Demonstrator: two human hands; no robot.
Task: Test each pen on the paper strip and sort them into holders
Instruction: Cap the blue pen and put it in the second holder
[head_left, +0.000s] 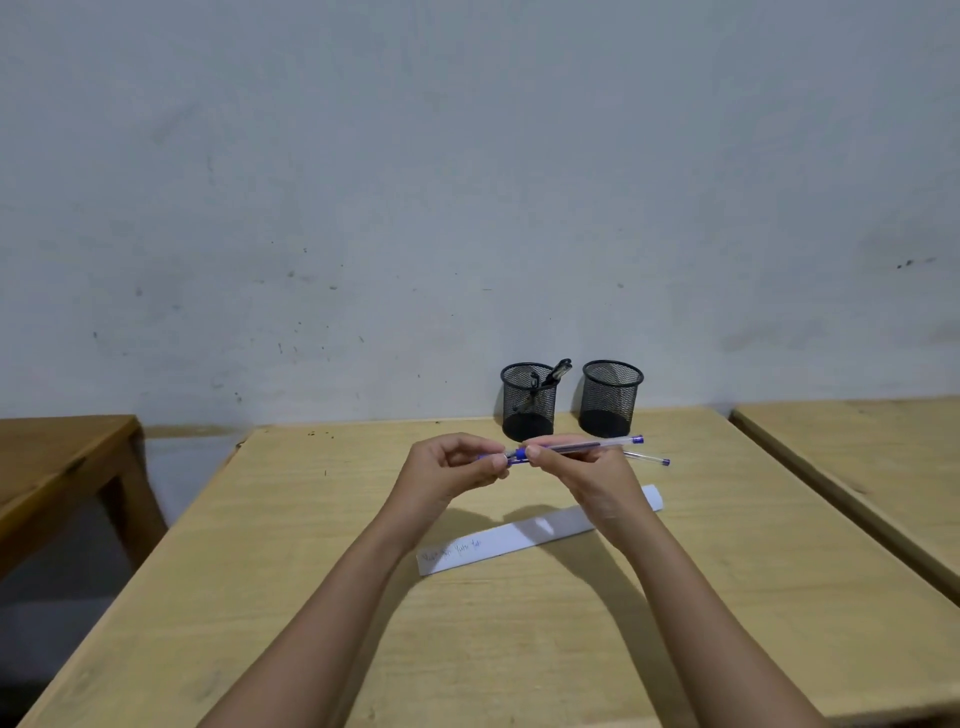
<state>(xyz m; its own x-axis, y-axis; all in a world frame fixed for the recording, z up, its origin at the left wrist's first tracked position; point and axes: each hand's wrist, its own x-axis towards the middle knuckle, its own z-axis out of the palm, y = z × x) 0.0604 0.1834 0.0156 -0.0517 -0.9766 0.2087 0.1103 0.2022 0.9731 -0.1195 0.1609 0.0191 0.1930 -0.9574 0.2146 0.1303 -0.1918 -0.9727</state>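
Note:
My right hand (582, 467) grips a clear blue pen (597, 445) by its barrel, held level above the table. My left hand (457, 465) pinches the pen's blue cap (491, 459) at the tip end, the two hands almost touching. A second clear blue pen (649, 459) lies on the table behind my right hand. The white paper strip (514, 538) lies slantwise below my hands, with blue scribbles near its left end. Two black mesh holders stand by the wall: the left holder (529, 402) has dark pens in it, the right holder (610, 397) looks empty.
I work on a light wooden table (363, 571) against a grey wall. Another light table (857, 452) stands close on the right across a narrow gap. A darker wooden table (57, 467) is at the left, with floor between.

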